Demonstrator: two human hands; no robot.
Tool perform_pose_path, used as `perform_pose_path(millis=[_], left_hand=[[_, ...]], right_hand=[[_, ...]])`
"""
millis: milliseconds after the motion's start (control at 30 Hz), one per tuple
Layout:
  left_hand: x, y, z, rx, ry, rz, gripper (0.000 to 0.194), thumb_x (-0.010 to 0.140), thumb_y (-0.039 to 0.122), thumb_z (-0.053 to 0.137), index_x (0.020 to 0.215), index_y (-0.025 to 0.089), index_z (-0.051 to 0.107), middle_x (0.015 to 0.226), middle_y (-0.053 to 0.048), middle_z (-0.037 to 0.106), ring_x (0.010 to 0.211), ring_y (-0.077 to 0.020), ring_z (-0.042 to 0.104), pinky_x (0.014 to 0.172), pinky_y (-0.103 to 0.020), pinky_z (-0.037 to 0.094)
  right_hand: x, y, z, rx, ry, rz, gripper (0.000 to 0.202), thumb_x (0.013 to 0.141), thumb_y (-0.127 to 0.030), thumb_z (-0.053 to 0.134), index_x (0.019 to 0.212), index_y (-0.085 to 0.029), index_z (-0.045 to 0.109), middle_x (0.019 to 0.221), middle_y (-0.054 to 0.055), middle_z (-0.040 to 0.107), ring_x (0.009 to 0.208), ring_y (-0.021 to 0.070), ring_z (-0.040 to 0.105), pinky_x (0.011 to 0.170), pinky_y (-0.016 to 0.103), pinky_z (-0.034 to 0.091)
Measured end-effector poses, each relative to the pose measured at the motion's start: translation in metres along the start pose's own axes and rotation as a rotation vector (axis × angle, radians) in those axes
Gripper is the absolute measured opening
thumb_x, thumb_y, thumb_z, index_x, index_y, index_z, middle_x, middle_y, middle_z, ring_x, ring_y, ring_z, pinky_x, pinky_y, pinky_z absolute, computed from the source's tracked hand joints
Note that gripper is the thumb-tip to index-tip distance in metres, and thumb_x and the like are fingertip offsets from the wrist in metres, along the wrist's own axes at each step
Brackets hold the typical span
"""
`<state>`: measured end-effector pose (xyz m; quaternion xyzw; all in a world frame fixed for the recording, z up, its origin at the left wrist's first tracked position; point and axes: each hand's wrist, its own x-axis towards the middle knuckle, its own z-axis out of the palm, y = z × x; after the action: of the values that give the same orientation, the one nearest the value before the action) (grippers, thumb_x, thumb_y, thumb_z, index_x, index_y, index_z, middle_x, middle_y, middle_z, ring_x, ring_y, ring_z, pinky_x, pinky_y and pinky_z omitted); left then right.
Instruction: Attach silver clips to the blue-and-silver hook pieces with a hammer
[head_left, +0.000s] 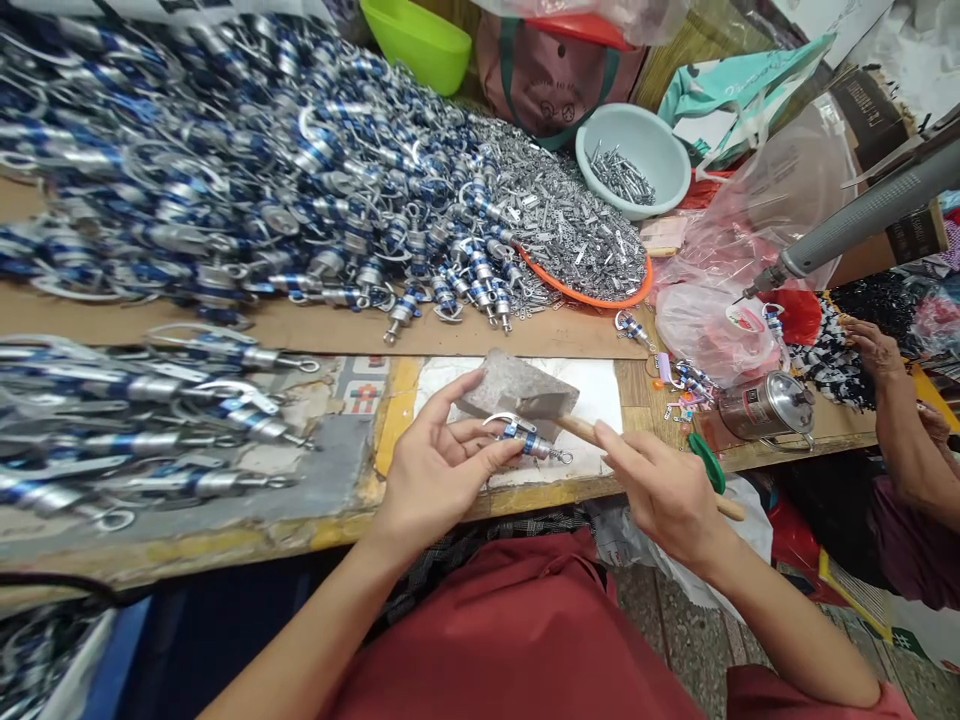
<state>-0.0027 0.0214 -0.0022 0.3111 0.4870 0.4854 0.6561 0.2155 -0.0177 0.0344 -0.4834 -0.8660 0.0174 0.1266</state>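
My left hand (pixel 442 455) pinches a small silver metal fitting with blue bands (pixel 525 437), a curved lever on one side and an eye ring at its end. My right hand (pixel 664 490) is closed round the wooden handle of a hammer (pixel 581 428). The flat metal head of that hammer sits just above the fitting; whether they touch I cannot tell. Behind both is a grey, worn block (pixel 495 375), partly covered by the hammer head. White sheeting (pixel 600 385) lies under the block on the bench.
Blue and silver fittings (pixel 262 170) are heaped at the back left, with more (pixel 150 430) nearer. Small metal parts fill an orange-rimmed tray (pixel 630 297) beside a pale bowl (pixel 667 190). A power screwdriver (pixel 840 225) hangs at right, above a metal mug (pixel 757 405). A co-worker's hand (pixel 874 350) touches black-and-white pieces.
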Motion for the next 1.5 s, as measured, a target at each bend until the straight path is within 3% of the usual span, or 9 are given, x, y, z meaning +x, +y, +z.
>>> perform_pose_path(millis=[200,300,433,667,767,900,1067,1267,1500], left_hand=[[-0.001,-0.001,0.003,0.008,0.024,0.000,0.094,0.053,0.031,0.083,0.134,0.013,0.037,0.069,0.000,0.067,0.066,-0.0169,0.067,0.070,-0.034,0.059],[-0.002,-0.002,0.000,0.108,0.038,0.046,0.059,0.055,0.035,0.081,0.107,0.015,0.060,0.074,-0.003,0.069,0.072,-0.0187,0.067,0.073,-0.033,0.057],[-0.002,-0.001,-0.009,0.373,0.034,0.252,0.017,0.067,0.037,0.073,0.069,0.021,0.069,0.074,-0.003,0.069,0.071,-0.0188,0.064,0.071,-0.031,0.054],[0.000,0.006,-0.013,0.654,0.072,0.653,0.005,0.073,0.030,0.068,0.071,0.026,0.071,0.083,-0.002,0.059,0.082,-0.0185,0.058,0.075,-0.029,0.048],[0.001,0.008,-0.011,0.673,0.043,0.666,0.005,0.074,0.029,0.067,0.071,0.025,0.069,0.081,-0.002,0.058,0.078,-0.0167,0.058,0.071,-0.026,0.048],[0.003,0.007,-0.012,0.668,0.014,0.670,0.005,0.075,0.026,0.066,0.072,0.023,0.068,0.078,-0.001,0.059,0.073,-0.0143,0.058,0.065,-0.024,0.048],[0.006,0.007,-0.012,0.671,-0.010,0.705,0.003,0.075,0.020,0.065,0.073,0.020,0.067,0.078,0.000,0.059,0.071,-0.0117,0.059,0.063,-0.021,0.048],[0.010,0.005,-0.011,0.633,-0.033,0.705,0.004,0.074,0.020,0.065,0.071,0.019,0.068,0.075,0.000,0.060,0.066,-0.0109,0.060,0.057,-0.020,0.048],[0.013,0.006,-0.013,0.598,-0.043,0.702,0.004,0.073,0.017,0.066,0.071,0.019,0.069,0.075,0.000,0.062,0.063,-0.0096,0.060,0.055,-0.018,0.048]], right_hand=[[-0.013,0.016,0.013,0.239,0.128,0.183,0.047,0.088,-0.018,0.049,0.134,-0.028,0.045,0.098,0.005,0.070,0.079,0.0150,0.066,0.069,0.026,0.054],[-0.014,0.047,0.016,0.299,0.141,0.377,0.043,0.086,-0.031,0.055,0.129,-0.025,0.052,0.116,0.007,0.066,0.098,0.0202,0.066,0.084,0.034,0.054],[0.000,0.081,0.019,0.188,-0.102,0.507,0.035,0.088,-0.040,0.051,0.114,-0.023,0.065,0.110,0.008,0.069,0.097,0.0241,0.066,0.084,0.040,0.053],[0.115,0.081,0.036,0.023,0.146,0.234,0.030,0.088,-0.014,0.043,0.108,-0.018,0.067,0.110,0.008,0.066,0.102,0.0192,0.060,0.089,0.031,0.047],[0.173,0.090,0.036,-0.156,0.018,0.373,0.036,0.089,-0.012,0.039,0.118,-0.017,0.060,0.117,0.010,0.061,0.108,0.0211,0.056,0.088,0.032,0.045],[0.212,0.104,0.032,-0.235,-0.198,0.452,0.022,0.082,-0.017,0.054,0.099,-0.018,0.068,0.100,0.010,0.066,0.095,0.0246,0.060,0.078,0.032,0.046],[0.204,0.109,0.037,-0.262,-0.168,0.393,0.018,0.087,-0.019,0.049,0.095,-0.018,0.065,0.105,0.011,0.062,0.094,0.0229,0.058,0.075,0.030,0.043],[0.191,0.134,0.039,-0.022,0.366,0.428,0.024,0.095,-0.019,0.033,0.090,-0.015,0.056,0.093,0.007,0.060,0.087,0.0163,0.054,0.077,0.027,0.039],[0.168,0.130,0.036,0.103,0.314,0.240,0.014,0.087,-0.023,0.050,0.081,-0.018,0.062,0.084,0.003,0.063,0.079,0.0158,0.056,0.072,0.028,0.041]])
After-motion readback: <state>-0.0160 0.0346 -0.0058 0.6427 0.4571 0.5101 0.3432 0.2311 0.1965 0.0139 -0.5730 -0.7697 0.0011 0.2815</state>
